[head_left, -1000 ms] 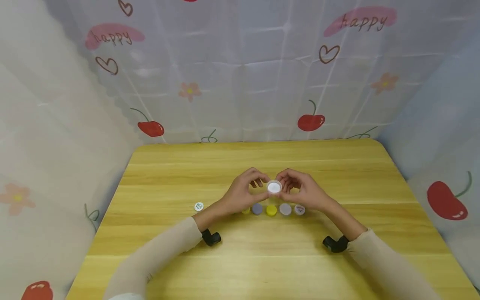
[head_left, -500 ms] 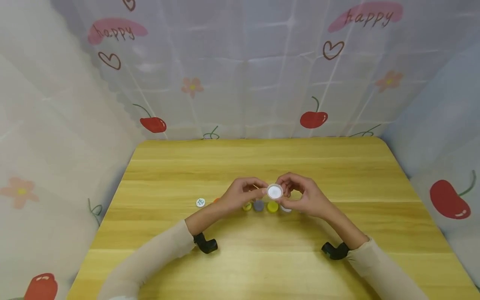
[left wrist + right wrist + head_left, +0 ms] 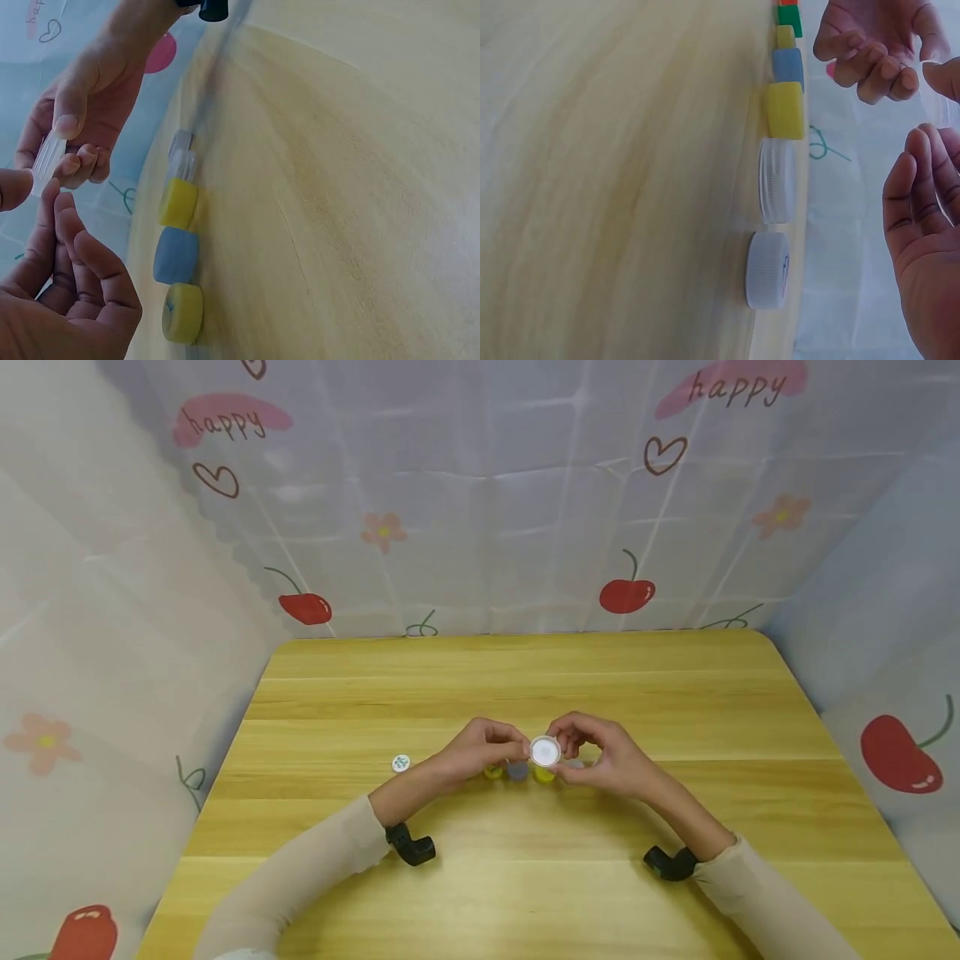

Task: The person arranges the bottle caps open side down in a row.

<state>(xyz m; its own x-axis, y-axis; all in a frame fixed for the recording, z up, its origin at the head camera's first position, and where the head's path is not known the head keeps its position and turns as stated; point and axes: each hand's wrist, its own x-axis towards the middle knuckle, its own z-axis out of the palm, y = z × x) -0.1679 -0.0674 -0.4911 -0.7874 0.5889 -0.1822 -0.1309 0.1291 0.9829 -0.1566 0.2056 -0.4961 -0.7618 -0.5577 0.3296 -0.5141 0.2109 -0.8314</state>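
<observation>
A clear whitish bottle cap (image 3: 546, 751) is held up above the table, its pale round face toward the head camera. Its ribbed side (image 3: 49, 161) shows in the left wrist view. My left hand (image 3: 480, 753) pinches the cap's left edge between thumb and fingertips. On the opposite edge, my right hand (image 3: 606, 758) grips it with thumb and curled fingers. Below and behind the hands runs a row of caps: a yellow one (image 3: 182, 313) with a mark on top, a blue one (image 3: 176, 255), another yellow one (image 3: 178, 202), a clear ribbed one (image 3: 777, 181) and a white ribbed one (image 3: 767, 270).
A white cap with a printed top (image 3: 401, 763) lies left of the left hand on the wooden table (image 3: 480, 893). Green (image 3: 790, 21) and orange (image 3: 787, 2) caps stand at the row's far end. A patterned curtain (image 3: 480, 510) hangs behind the table.
The left thumb has shifted from below the cap up to its left edge, its fingers closing together. The held cap sits slightly lower in the head view, which has itself shifted a little.
</observation>
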